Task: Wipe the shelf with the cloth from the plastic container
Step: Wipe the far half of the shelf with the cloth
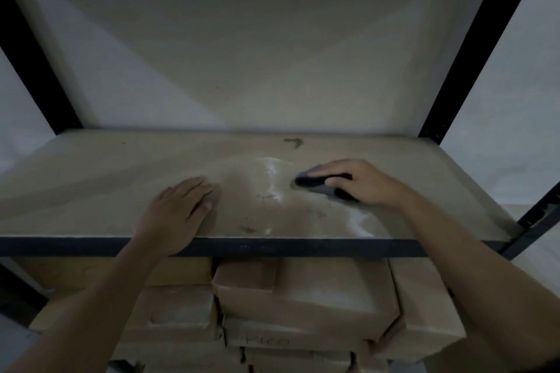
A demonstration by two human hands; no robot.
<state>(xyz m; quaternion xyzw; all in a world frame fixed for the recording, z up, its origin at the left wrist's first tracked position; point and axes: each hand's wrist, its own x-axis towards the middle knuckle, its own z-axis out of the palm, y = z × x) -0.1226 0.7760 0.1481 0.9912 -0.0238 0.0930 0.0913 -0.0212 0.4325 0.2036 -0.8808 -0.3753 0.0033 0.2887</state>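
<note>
Beige flat board shelf (121,166) in a black metal frame spans the view, its black front rail (272,247) along the near edge. Brown cardboard boxes (306,291) sit stacked and closed on the level below, contents hidden. The left hand (178,209) lies flat on the board's near left, fingers straight. The right hand (360,182) curls its fingers around a dark bunched cloth (312,183), pressing it right of centre, beside pale wet streaks (272,172). Open board stretches far and left.

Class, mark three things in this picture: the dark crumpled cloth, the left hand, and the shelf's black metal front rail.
dark crumpled cloth (309,182): head view, its exposed end.
left hand (177,212): head view, back of the hand.
black metal front rail (288,247): head view, middle of its face.
</note>
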